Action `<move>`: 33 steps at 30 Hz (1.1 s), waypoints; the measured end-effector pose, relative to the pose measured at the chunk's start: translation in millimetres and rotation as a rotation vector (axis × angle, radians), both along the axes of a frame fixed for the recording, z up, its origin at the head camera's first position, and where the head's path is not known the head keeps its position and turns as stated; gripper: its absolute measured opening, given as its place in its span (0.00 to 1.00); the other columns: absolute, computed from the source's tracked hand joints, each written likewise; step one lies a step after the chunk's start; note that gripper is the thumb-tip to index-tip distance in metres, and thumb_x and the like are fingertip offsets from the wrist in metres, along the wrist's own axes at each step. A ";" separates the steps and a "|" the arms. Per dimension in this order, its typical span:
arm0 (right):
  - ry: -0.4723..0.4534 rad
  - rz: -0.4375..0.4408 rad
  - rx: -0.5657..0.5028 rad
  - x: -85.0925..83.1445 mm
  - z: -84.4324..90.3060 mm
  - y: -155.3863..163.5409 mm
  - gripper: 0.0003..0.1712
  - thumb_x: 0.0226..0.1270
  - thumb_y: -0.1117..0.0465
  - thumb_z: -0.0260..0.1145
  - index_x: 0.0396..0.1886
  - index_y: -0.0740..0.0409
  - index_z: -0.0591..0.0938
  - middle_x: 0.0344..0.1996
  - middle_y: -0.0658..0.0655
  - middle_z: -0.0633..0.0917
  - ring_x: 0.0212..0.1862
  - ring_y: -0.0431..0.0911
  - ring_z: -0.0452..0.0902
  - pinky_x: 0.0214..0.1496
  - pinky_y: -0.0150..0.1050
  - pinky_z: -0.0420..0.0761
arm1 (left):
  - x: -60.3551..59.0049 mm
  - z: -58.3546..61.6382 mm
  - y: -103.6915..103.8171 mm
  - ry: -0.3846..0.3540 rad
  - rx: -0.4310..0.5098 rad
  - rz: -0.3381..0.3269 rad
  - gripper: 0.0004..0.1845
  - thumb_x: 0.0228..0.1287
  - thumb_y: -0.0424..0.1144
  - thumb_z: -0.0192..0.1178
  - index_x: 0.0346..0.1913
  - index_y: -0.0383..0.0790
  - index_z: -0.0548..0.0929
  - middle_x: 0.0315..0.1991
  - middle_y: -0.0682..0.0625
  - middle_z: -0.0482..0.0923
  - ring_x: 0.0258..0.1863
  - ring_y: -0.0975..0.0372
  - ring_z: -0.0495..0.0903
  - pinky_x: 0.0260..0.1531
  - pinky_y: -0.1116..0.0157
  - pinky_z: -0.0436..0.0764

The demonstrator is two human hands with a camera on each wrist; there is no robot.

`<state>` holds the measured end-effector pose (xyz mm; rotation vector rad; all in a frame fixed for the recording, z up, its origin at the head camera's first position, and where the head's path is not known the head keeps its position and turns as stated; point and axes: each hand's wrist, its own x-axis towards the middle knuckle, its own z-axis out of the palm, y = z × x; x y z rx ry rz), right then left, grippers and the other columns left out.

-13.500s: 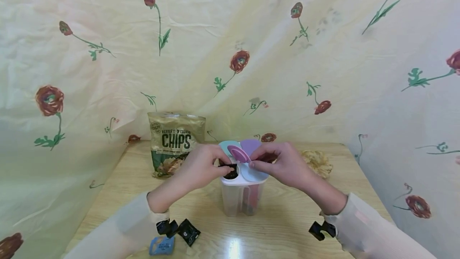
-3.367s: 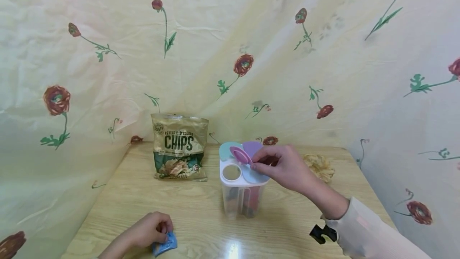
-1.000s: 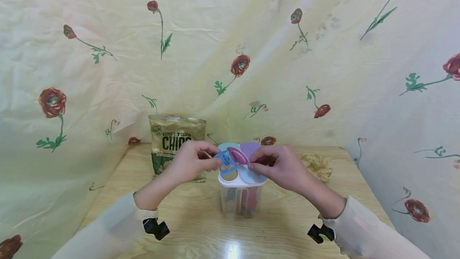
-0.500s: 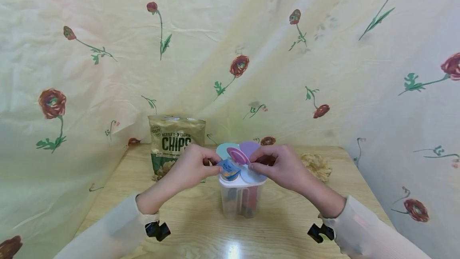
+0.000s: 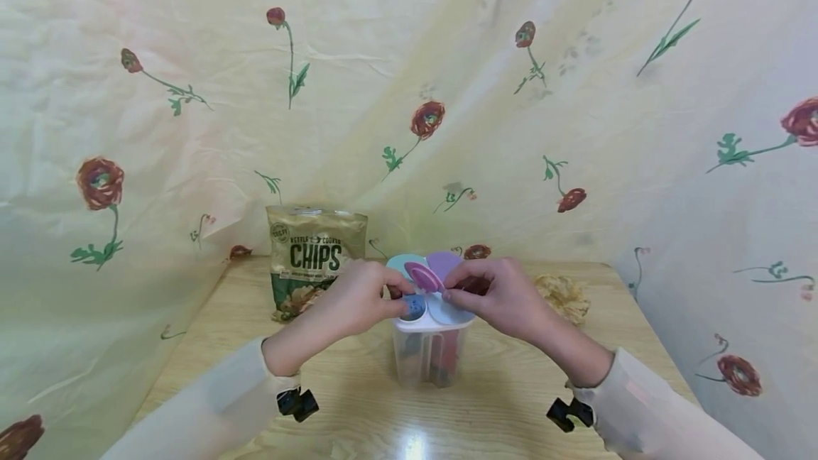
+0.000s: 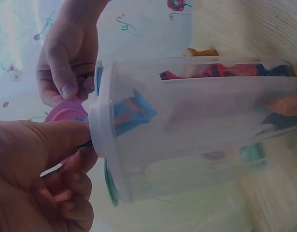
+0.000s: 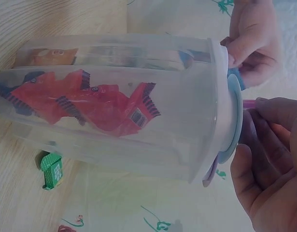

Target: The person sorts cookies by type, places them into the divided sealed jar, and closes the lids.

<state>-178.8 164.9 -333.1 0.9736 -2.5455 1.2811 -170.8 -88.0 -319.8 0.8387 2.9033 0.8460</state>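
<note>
A clear plastic container (image 5: 424, 364) with a white top and several coloured flip lids stands on the table. My right hand (image 5: 508, 298) pinches the raised pink lid (image 5: 423, 277) by its edge. At the round opening below that lid, my left hand (image 5: 367, 297) pinches a small blue snack packet (image 5: 414, 308) between thumb and fingers. Through the wall in the left wrist view, much of the blue packet (image 6: 134, 113) shows inside the container. Red packets (image 7: 107, 106) lie in one compartment, and an orange packet (image 7: 54, 56) is at the bottom of another.
A gold and green chips bag (image 5: 316, 258) stands behind my left hand. Beyond my right hand is a crumpled yellowish bundle (image 5: 562, 297). A small green packet (image 7: 52, 170) shows past the container in the right wrist view. Flowered cloth (image 5: 345, 112) hangs behind the table (image 5: 358, 410).
My left hand took the blue packet from the front left of the table, brought it over the opening and lowered it in. The dark packet there earlier is gone. My right hand keeps holding the lid.
</note>
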 end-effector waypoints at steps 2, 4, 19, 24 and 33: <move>-0.006 0.002 -0.003 -0.3 -0.4 0.2 0.04 0.63 0.62 0.77 0.34 0.48 0.90 0.31 0.46 0.90 0.30 0.37 0.85 0.32 0.35 0.85 | -0.2 -0.1 0.8 0.002 0.006 -0.016 0.08 0.61 0.42 0.74 0.43 0.50 0.92 0.33 0.61 0.86 0.31 0.68 0.80 0.30 0.68 0.77; -0.010 0.002 -0.005 -0.6 -0.6 0.3 0.03 0.63 0.62 0.77 0.34 0.48 0.90 0.31 0.47 0.90 0.31 0.38 0.85 0.32 0.35 0.85 | 0.1 -0.4 0.9 0.036 0.002 -0.049 0.07 0.62 0.41 0.74 0.42 0.50 0.91 0.34 0.61 0.86 0.34 0.66 0.82 0.34 0.68 0.78; -0.011 0.010 -0.020 -0.7 0.1 0.2 0.05 0.62 0.64 0.77 0.34 0.48 0.90 0.30 0.47 0.90 0.30 0.38 0.85 0.32 0.36 0.85 | -1.9 -10.2 -9.4 0.012 0.175 -0.014 0.06 0.70 0.43 0.65 0.43 0.51 0.91 0.35 0.61 0.86 0.22 0.68 0.76 0.23 0.68 0.76; -0.005 0.009 -0.014 -0.5 0.3 0.5 0.05 0.62 0.64 0.77 0.35 0.48 0.91 0.30 0.47 0.89 0.30 0.38 0.84 0.32 0.35 0.85 | -3.9 -8.3 -12.0 0.006 0.343 0.119 0.10 0.72 0.48 0.65 0.48 0.50 0.90 0.38 0.59 0.86 0.29 0.66 0.81 0.25 0.64 0.80; 0.009 0.006 -0.002 -0.2 -0.8 -0.9 0.06 0.62 0.62 0.78 0.34 0.44 0.91 0.29 0.44 0.89 0.29 0.38 0.83 0.30 0.36 0.84 | -3.7 -2.2 0.3 -0.053 0.384 0.176 0.16 0.63 0.58 0.70 0.47 0.55 0.89 0.39 0.61 0.85 0.37 0.62 0.81 0.28 0.60 0.80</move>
